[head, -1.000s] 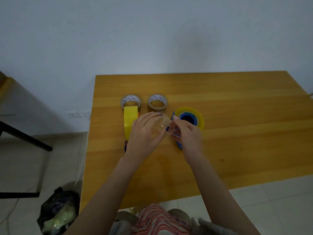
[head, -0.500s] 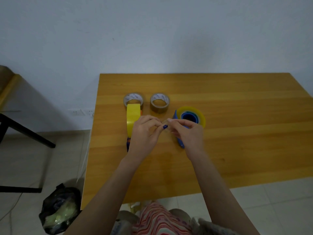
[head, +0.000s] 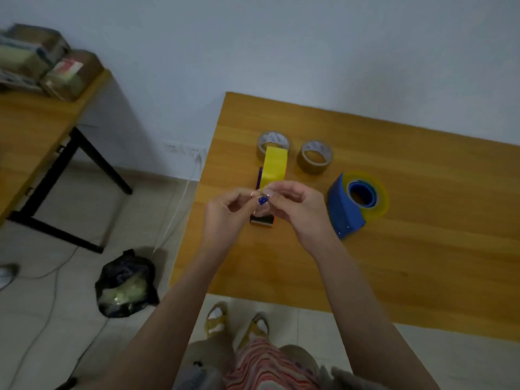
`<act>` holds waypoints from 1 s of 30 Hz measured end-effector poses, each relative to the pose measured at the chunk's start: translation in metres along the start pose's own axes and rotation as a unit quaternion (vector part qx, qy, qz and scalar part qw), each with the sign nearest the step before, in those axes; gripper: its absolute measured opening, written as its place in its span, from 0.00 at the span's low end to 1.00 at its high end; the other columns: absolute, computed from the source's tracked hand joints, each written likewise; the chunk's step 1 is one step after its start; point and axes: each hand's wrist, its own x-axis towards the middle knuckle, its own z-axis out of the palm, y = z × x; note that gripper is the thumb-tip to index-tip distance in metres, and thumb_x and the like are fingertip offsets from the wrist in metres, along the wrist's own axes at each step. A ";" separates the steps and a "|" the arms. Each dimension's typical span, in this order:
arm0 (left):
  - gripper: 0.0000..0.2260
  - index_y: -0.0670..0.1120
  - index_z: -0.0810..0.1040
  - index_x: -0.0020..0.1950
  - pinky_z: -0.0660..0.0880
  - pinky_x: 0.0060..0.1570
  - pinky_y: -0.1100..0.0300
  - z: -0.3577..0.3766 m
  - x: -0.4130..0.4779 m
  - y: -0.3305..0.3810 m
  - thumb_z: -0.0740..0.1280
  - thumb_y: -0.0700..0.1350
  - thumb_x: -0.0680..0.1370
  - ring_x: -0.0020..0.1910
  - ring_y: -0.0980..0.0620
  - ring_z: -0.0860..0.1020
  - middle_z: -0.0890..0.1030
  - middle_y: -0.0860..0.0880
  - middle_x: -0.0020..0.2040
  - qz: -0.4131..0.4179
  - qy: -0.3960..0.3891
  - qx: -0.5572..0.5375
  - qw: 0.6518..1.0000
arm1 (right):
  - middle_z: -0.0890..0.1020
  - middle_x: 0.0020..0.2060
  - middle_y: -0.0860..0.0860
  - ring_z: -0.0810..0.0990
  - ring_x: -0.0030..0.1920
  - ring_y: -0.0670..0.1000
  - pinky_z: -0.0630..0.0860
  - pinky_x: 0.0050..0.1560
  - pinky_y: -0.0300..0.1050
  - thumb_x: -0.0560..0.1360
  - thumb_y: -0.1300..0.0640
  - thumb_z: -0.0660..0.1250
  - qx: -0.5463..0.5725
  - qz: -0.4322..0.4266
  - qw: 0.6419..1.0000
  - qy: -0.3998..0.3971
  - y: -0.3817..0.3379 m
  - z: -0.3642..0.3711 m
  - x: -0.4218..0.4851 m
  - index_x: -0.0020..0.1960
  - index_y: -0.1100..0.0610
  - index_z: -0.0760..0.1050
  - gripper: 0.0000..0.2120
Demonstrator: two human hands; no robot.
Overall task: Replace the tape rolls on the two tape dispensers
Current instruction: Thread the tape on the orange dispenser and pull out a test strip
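My left hand (head: 225,212) and my right hand (head: 298,206) meet fingertip to fingertip above the table, pinching a small crumpled piece of clear tape (head: 260,197) between them. Just behind them stands a dispenser carrying a yellow tape roll (head: 275,167), its dark base (head: 261,220) showing under my fingers. To the right lies a blue dispenser (head: 344,212) with a clear yellowish roll (head: 377,198) on its hub. Two brown tape rolls lie flat further back, one (head: 271,140) partly behind the yellow roll, the other (head: 316,156) beside it.
The wooden table (head: 422,263) stands against a white wall, its left edge close to my left hand. A black rubbish bag (head: 126,282) sits on the tiled floor at the left. Another table (head: 31,128) with boxes stands at far left. Cables lie on the floor.
My hands have drawn together and crumpled the clear tape piece into a small wad at my fingertips. The view has swung left and tilted, showing the floor and side table.
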 end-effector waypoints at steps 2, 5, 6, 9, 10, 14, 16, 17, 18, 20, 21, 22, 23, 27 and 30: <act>0.05 0.47 0.80 0.43 0.76 0.38 0.69 -0.025 -0.004 -0.005 0.72 0.38 0.71 0.32 0.61 0.80 0.83 0.56 0.30 -0.025 0.053 -0.017 0.998 | 0.84 0.40 0.53 0.82 0.38 0.45 0.80 0.40 0.38 0.71 0.67 0.71 -0.035 -0.014 0.999 -0.004 0.005 0.023 -0.002 0.47 0.63 0.80 0.05; 0.05 0.46 0.80 0.42 0.77 0.39 0.67 -0.066 -0.015 -0.015 0.72 0.36 0.71 0.31 0.60 0.80 0.82 0.53 0.30 -0.049 0.112 -0.046 0.991 | 0.82 0.37 0.51 0.81 0.34 0.42 0.79 0.38 0.34 0.71 0.69 0.71 -0.075 -0.026 0.996 -0.048 0.013 0.064 -0.002 0.44 0.61 0.79 0.05; 0.05 0.45 0.80 0.42 0.77 0.39 0.68 -0.082 -0.021 -0.019 0.71 0.35 0.72 0.32 0.60 0.80 0.83 0.54 0.31 -0.056 0.129 -0.052 0.989 | 0.82 0.37 0.51 0.81 0.35 0.44 0.79 0.39 0.35 0.71 0.69 0.71 -0.090 -0.026 0.993 -0.068 0.019 0.080 -0.002 0.44 0.60 0.79 0.06; 0.04 0.43 0.79 0.44 0.76 0.41 0.69 -0.134 -0.047 -0.032 0.69 0.34 0.73 0.35 0.60 0.80 0.83 0.55 0.34 -0.075 0.145 -0.044 0.986 | 0.82 0.38 0.49 0.81 0.40 0.47 0.80 0.46 0.39 0.70 0.68 0.72 -0.144 -0.022 0.982 -0.122 0.038 0.133 -0.008 0.42 0.56 0.79 0.08; 0.04 0.43 0.79 0.44 0.76 0.41 0.69 -0.152 -0.058 -0.037 0.68 0.35 0.74 0.36 0.60 0.80 0.83 0.55 0.35 -0.084 0.151 -0.036 0.984 | 0.82 0.38 0.48 0.82 0.41 0.46 0.80 0.47 0.40 0.70 0.67 0.73 -0.167 -0.028 0.976 -0.139 0.047 0.151 -0.012 0.41 0.53 0.78 0.09; 0.06 0.45 0.79 0.45 0.75 0.37 0.70 -0.213 -0.104 -0.061 0.67 0.34 0.73 0.35 0.61 0.81 0.84 0.55 0.35 -0.132 0.216 -0.050 0.966 | 0.82 0.39 0.45 0.81 0.42 0.44 0.78 0.46 0.34 0.70 0.66 0.72 -0.222 -0.056 0.958 -0.172 0.091 0.219 -0.029 0.45 0.52 0.78 0.10; 0.07 0.46 0.79 0.44 0.74 0.30 0.70 -0.235 -0.124 -0.082 0.68 0.34 0.74 0.31 0.59 0.78 0.83 0.56 0.34 -0.160 0.258 -0.041 0.952 | 0.81 0.40 0.44 0.81 0.43 0.44 0.76 0.44 0.30 0.71 0.66 0.71 -0.246 -0.056 0.949 -0.190 0.120 0.244 -0.036 0.50 0.55 0.79 0.10; 0.07 0.45 0.79 0.44 0.73 0.29 0.69 -0.242 -0.136 -0.096 0.68 0.33 0.74 0.29 0.59 0.77 0.83 0.56 0.32 -0.179 0.285 -0.038 0.941 | 0.80 0.42 0.45 0.81 0.43 0.45 0.75 0.43 0.28 0.72 0.66 0.70 -0.263 -0.049 0.941 -0.205 0.137 0.254 -0.041 0.52 0.56 0.78 0.11; 0.07 0.44 0.79 0.43 0.74 0.30 0.69 -0.248 -0.148 -0.111 0.67 0.32 0.74 0.29 0.59 0.76 0.82 0.56 0.31 -0.199 0.316 -0.043 0.927 | 0.80 0.44 0.46 0.80 0.44 0.45 0.74 0.43 0.26 0.73 0.65 0.69 -0.281 -0.041 0.933 -0.222 0.154 0.262 -0.046 0.55 0.57 0.77 0.11; 0.07 0.43 0.78 0.42 0.75 0.34 0.70 -0.255 -0.172 -0.149 0.67 0.32 0.74 0.29 0.61 0.78 0.82 0.54 0.30 -0.252 0.384 -0.060 0.886 | 0.81 0.48 0.49 0.79 0.46 0.45 0.72 0.43 0.24 0.75 0.64 0.67 -0.320 -0.022 0.912 -0.254 0.191 0.271 -0.052 0.58 0.58 0.75 0.12; 0.07 0.44 0.77 0.41 0.75 0.34 0.71 -0.258 -0.182 -0.171 0.68 0.32 0.74 0.29 0.61 0.79 0.82 0.52 0.32 -0.280 0.422 -0.065 0.860 | 0.81 0.51 0.51 0.79 0.48 0.46 0.71 0.44 0.24 0.75 0.63 0.66 -0.341 -0.014 0.901 -0.268 0.211 0.276 -0.051 0.59 0.59 0.74 0.13; 0.07 0.44 0.77 0.40 0.75 0.33 0.71 -0.262 -0.190 -0.194 0.68 0.33 0.74 0.29 0.61 0.80 0.81 0.49 0.33 -0.303 0.457 -0.072 0.833 | 0.81 0.52 0.52 0.79 0.49 0.46 0.70 0.46 0.26 0.75 0.62 0.66 -0.359 -0.008 0.891 -0.278 0.231 0.280 -0.049 0.59 0.59 0.74 0.13; 0.06 0.44 0.77 0.40 0.75 0.33 0.70 -0.266 -0.197 -0.220 0.69 0.34 0.74 0.30 0.61 0.80 0.81 0.47 0.35 -0.324 0.486 -0.078 0.808 | 0.81 0.54 0.52 0.79 0.49 0.47 0.70 0.48 0.29 0.75 0.62 0.66 -0.375 0.001 0.883 -0.282 0.252 0.284 -0.043 0.60 0.59 0.74 0.14; 0.03 0.40 0.80 0.46 0.75 0.39 0.66 -0.289 -0.212 -0.324 0.71 0.36 0.73 0.37 0.53 0.80 0.81 0.45 0.39 -0.385 0.559 -0.135 0.721 | 0.81 0.53 0.54 0.76 0.45 0.45 0.69 0.48 0.32 0.76 0.62 0.65 -0.405 0.019 0.872 -0.275 0.330 0.294 -0.013 0.59 0.60 0.75 0.12; 0.02 0.40 0.81 0.42 0.76 0.43 0.63 -0.312 -0.212 -0.396 0.71 0.34 0.72 0.41 0.50 0.79 0.82 0.43 0.43 -0.397 0.571 -0.155 0.702 | 0.81 0.49 0.52 0.75 0.45 0.46 0.67 0.45 0.30 0.76 0.61 0.64 -0.408 0.013 0.876 -0.259 0.382 0.301 0.017 0.57 0.60 0.76 0.10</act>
